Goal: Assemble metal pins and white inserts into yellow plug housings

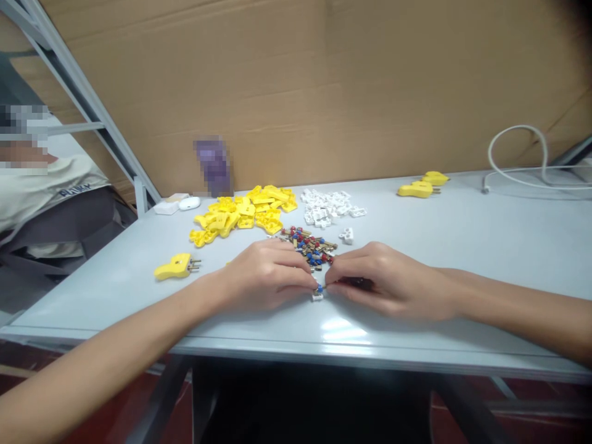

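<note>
Blue-and-brass pin (320,288) between my hands: its long axis runs roughly left to right, blue end towards my left hand (272,274), brass end towards my right hand (388,280). My right thumb and fingertip pinch the brass end. My left fingertips meet the blue end; whether they grip it or only touch it, I cannot tell. Just below the pin, on my side, is a small white piece (317,298). Just beyond my fingers lies a loose pile of red- and blue-marked brass pins (311,248). Behind it are heaped white plastic parts (326,206), with yellow shells (245,216) to their left. Left of my left hand, 1 yellow plug (174,267) points its 2 prongs right. Farther back, I cannot see inside a small white box (166,207). The grey table (485,240) has its front edge on my side of both hands; its top stretches right, back to 2 yellow plugs (416,189) and a white cable (518,127).
</note>
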Demonstrator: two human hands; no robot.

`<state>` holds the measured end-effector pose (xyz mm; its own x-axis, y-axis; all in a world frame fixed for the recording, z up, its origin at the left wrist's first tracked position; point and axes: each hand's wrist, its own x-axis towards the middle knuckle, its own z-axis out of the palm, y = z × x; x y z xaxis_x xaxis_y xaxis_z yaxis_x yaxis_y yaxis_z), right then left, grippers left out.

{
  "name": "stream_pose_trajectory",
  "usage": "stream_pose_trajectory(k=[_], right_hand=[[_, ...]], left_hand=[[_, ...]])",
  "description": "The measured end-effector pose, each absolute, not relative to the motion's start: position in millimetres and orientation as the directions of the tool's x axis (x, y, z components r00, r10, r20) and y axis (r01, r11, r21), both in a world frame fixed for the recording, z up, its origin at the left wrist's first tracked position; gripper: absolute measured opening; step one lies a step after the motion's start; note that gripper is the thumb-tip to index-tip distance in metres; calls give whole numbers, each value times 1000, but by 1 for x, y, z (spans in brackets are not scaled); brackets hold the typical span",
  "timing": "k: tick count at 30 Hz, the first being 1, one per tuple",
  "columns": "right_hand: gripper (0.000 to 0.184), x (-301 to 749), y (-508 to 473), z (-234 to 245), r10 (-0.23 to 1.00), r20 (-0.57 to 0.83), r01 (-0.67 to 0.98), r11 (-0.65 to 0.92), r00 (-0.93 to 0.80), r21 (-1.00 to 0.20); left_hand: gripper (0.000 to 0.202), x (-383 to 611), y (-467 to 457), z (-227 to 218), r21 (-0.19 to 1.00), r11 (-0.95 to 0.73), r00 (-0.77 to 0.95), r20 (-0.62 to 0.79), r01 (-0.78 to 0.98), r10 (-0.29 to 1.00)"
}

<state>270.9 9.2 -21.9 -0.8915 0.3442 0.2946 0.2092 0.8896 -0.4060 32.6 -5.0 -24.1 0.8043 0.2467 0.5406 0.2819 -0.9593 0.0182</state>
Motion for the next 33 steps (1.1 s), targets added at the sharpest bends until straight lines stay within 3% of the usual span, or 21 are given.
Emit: stream_pose_trajectory(k=[5, 14, 30, 33], right_hand=[[20, 270, 11, -20, 352, 264, 219, 877, -898, -427], [19, 270, 9, -19, 336, 260, 203, 879, -906, -431], [18, 271, 9, -23, 313, 295, 201, 913, -903, -354], [17, 270, 8, -22, 308, 302, 196, 917, -902, -349]], left_hand=[[15, 33, -3, -27, -105, -950, 804, 566, 293, 185], [21, 31, -6, -20, -299, -917, 875, 474, 266, 100], [24, 32, -8, -22, -298, -915, 893, 433, 270, 123], [24, 31, -9, -22, -236, -930, 894, 416, 281, 164]])
